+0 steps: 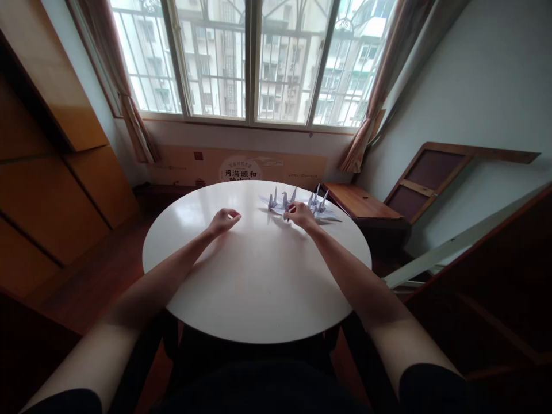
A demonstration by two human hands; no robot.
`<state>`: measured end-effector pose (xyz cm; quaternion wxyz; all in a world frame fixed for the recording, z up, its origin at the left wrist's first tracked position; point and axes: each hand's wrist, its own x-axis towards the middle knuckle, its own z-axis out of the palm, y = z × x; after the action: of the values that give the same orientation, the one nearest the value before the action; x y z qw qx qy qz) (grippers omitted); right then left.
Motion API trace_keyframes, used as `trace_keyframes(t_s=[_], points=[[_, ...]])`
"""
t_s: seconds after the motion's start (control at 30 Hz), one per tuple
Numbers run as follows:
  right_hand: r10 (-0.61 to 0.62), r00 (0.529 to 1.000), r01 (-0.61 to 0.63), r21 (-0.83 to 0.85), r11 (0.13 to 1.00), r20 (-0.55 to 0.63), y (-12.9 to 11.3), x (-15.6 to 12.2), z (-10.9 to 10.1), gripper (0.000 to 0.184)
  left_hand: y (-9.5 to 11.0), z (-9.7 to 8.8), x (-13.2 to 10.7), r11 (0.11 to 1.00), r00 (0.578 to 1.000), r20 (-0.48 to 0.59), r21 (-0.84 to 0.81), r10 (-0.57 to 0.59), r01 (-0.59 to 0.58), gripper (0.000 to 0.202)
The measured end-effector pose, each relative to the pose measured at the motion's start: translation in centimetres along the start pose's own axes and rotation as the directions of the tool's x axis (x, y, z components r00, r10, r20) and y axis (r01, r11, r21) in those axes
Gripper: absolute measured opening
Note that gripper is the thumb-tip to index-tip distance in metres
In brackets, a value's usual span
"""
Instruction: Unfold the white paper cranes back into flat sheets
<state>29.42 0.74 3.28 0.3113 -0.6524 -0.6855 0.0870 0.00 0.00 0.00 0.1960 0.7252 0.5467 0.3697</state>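
Two pale blue paper cranes stand at the far side of a round white table (259, 287): one crane (279, 202) left of my right hand, the other (319, 207) just behind and to its right. My right hand (301, 216) is closed in a pinch on a small dark red thing, perhaps a pen, close to the left crane. My left hand (224, 221) rests on the tabletop with its fingers curled loosely inward, and nothing shows in it.
A large barred window (254, 57) with curtains fills the back wall, with a printed cardboard panel (239, 168) beneath it. Wooden cabinets (52, 172) line the left. A low wooden bench (360, 202) and leaning wooden frames (431, 178) stand at the right.
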Motion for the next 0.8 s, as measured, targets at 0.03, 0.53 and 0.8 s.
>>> trace_keyframes(t_s=[0.03, 0.53, 0.8], points=[[0.023, 1.000, -0.023, -0.010, 1.000, -0.011, 0.2, 0.0, 0.2, 0.020, -0.1, 0.0, 0.0, 1.000, 1.000, 0.008, 0.002, -0.006, 0.006, 0.029], [0.006, 0.989, -0.020, -0.095, 0.995, -0.151, 2.3, -1.1, 2.5, 0.028, 0.5, -0.2, -0.7, 0.990, 0.998, 0.040, 0.135, 0.046, -0.051, 0.029], [0.005, 0.986, -0.023, -0.106, 0.994, -0.166, 2.4, -1.2, 2.7, 0.028, 0.9, -0.3, -0.9, 0.982, 0.998, 0.049, 0.181, 0.050, -0.058, 0.028]])
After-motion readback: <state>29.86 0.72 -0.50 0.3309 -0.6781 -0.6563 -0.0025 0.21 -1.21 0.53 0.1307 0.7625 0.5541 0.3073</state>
